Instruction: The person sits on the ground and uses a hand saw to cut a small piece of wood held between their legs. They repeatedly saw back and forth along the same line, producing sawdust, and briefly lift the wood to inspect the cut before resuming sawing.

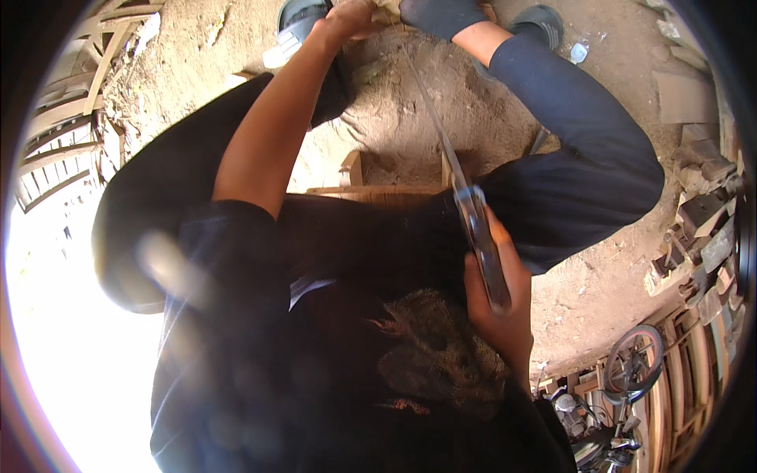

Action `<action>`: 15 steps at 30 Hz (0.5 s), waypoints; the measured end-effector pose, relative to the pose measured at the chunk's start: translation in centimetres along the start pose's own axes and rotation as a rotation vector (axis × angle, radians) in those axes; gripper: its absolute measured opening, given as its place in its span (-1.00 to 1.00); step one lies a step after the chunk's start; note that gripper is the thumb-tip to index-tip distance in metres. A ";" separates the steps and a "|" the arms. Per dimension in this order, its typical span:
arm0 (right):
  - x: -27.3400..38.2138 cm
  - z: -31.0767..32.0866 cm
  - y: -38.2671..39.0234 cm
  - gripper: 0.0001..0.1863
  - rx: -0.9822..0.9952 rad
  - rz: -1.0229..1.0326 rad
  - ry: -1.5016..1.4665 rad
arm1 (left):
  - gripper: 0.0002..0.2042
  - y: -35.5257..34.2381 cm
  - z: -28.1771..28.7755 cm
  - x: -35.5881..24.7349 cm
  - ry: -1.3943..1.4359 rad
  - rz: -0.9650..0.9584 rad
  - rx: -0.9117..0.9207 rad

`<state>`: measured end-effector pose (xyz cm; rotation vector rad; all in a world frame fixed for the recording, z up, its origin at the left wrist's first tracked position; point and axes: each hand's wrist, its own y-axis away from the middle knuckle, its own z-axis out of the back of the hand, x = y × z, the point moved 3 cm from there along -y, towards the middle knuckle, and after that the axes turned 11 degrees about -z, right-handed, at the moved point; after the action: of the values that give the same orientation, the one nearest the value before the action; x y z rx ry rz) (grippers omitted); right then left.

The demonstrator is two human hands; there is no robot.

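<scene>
My right hand (pixel 509 284) is wrapped round the dark handle of a handsaw (pixel 482 244). Its long, narrow blade points away from me, its far end close to my left hand and my foot. At the top edge of the view, my left hand (pixel 347 20) is closed at a tan piece of wood (pixel 386 11), which shows only in part. Beside that piece rests my right foot in a dark sock (pixel 441 16). The picture's edge cuts off part of the left fingers.
I sit low on a wooden seat (pixel 378 191) over sandy ground. Grey sandals lie near my feet, one at the right (pixel 540 27). Wood offcuts (pixel 702 213) are heaped along the right. A motorbike (pixel 599 433) and a bicycle wheel (pixel 633 363) stand lower right; curved wooden frames (pixel 67 102) fill the upper left.
</scene>
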<state>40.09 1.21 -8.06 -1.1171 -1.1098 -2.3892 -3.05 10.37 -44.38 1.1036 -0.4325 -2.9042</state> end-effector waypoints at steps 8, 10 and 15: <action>0.9 0.1 -0.2 -0.46 -0.029 0.016 -0.011 | -0.50 0.2 2.5 -7.5 -0.060 0.227 0.040; 2.2 -0.2 -2.1 -0.45 -0.007 -0.115 -0.101 | -0.55 -2.6 -0.5 -5.8 -0.131 0.103 0.092; 0.9 -0.5 -2.0 -0.45 -0.019 -0.012 0.005 | -0.64 -1.9 -0.5 -4.6 -0.256 0.083 0.146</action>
<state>38.18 2.22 -8.58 -1.1138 -1.0973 -2.4148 0.88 12.59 -42.24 0.7053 -0.6879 -2.9882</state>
